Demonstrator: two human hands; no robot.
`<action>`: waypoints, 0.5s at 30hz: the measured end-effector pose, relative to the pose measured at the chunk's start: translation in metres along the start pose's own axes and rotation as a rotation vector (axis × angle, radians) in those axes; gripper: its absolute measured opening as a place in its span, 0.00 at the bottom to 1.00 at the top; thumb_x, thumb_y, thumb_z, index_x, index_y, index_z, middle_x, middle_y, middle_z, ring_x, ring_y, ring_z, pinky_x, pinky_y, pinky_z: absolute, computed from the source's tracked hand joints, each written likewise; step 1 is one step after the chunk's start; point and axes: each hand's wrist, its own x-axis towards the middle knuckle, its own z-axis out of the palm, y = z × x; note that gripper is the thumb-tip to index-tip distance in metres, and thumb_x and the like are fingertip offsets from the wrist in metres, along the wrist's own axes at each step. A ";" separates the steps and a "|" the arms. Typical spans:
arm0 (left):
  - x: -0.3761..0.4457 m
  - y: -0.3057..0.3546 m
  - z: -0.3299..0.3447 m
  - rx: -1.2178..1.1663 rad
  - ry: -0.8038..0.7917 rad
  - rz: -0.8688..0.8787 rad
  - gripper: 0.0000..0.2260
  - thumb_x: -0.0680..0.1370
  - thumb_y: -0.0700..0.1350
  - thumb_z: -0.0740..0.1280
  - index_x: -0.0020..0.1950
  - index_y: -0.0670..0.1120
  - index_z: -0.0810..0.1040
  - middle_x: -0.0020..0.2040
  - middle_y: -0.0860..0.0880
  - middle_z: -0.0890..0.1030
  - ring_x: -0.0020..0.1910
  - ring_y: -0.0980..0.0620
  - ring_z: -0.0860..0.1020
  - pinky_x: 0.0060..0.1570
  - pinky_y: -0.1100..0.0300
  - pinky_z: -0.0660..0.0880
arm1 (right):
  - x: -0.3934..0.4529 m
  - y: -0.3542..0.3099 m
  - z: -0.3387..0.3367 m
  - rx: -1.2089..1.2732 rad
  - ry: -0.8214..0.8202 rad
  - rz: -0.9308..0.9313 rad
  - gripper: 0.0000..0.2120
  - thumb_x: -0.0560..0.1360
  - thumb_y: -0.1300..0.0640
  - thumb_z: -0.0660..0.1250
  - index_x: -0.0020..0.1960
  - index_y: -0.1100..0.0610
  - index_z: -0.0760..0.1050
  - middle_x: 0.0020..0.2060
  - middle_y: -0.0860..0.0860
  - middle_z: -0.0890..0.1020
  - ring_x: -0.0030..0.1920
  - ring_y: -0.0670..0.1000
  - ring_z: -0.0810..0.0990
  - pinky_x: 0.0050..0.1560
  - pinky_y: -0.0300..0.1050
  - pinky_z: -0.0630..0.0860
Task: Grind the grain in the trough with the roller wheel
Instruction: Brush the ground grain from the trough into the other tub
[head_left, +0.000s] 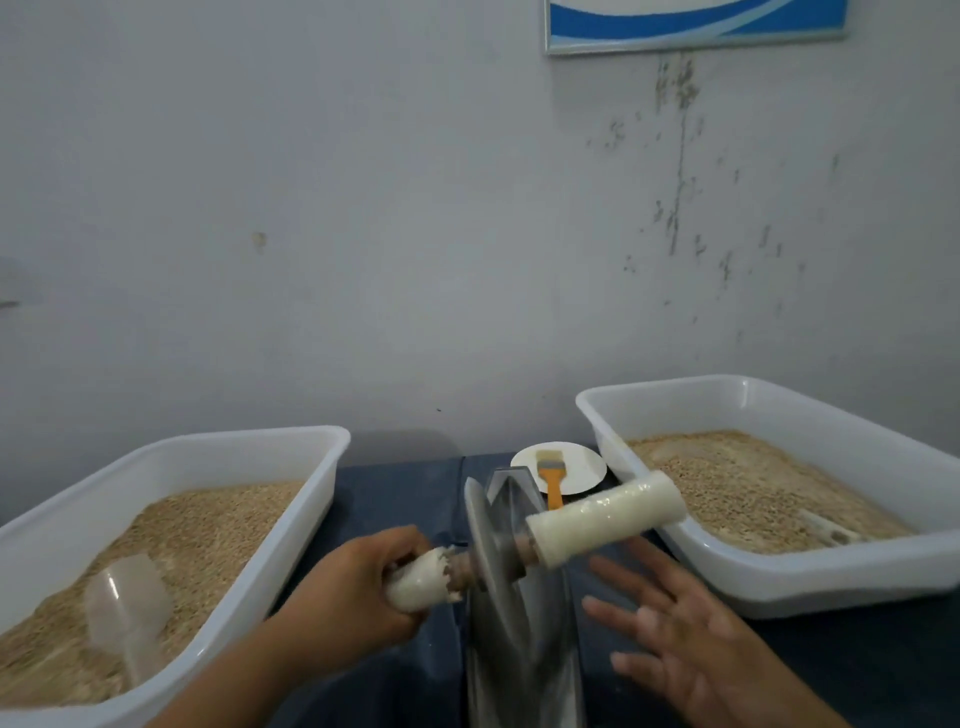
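Left grip (358, 587) clenches roller wheel (485, 540) handle over trough (524, 649); right grip (680, 639) released.

Wall (363, 208): pale grey, fills upper view; dark stains & flaking at 2 o'clock.
Picture (696, 23): blue/white, metal frame, at 1 o'clock, cut by top edge.
Table (400, 493): dark blue top, against wall.
Light: dim, even.

Head camera looks forward and slightly down, close over the trough (524, 623), facing the wall (363, 234)
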 end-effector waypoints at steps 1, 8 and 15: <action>0.003 0.000 0.003 0.012 -0.025 0.003 0.13 0.62 0.50 0.71 0.44 0.60 0.75 0.40 0.61 0.79 0.40 0.62 0.78 0.37 0.68 0.73 | 0.001 -0.001 -0.004 0.029 0.029 0.007 0.28 0.70 0.71 0.68 0.62 0.45 0.76 0.58 0.59 0.81 0.53 0.63 0.82 0.33 0.54 0.81; 0.017 -0.011 0.011 0.116 -0.028 -0.019 0.13 0.62 0.52 0.69 0.45 0.63 0.73 0.41 0.65 0.78 0.41 0.65 0.77 0.42 0.64 0.75 | 0.002 0.000 -0.015 0.036 0.118 0.057 0.26 0.66 0.65 0.67 0.61 0.46 0.74 0.56 0.62 0.81 0.53 0.60 0.83 0.31 0.52 0.81; 0.025 -0.018 0.016 0.184 -0.012 -0.003 0.15 0.64 0.51 0.72 0.46 0.64 0.72 0.41 0.65 0.77 0.41 0.64 0.75 0.41 0.65 0.73 | -0.002 -0.001 -0.012 -0.047 0.125 0.060 0.23 0.68 0.64 0.67 0.63 0.54 0.73 0.56 0.61 0.82 0.55 0.57 0.82 0.32 0.47 0.81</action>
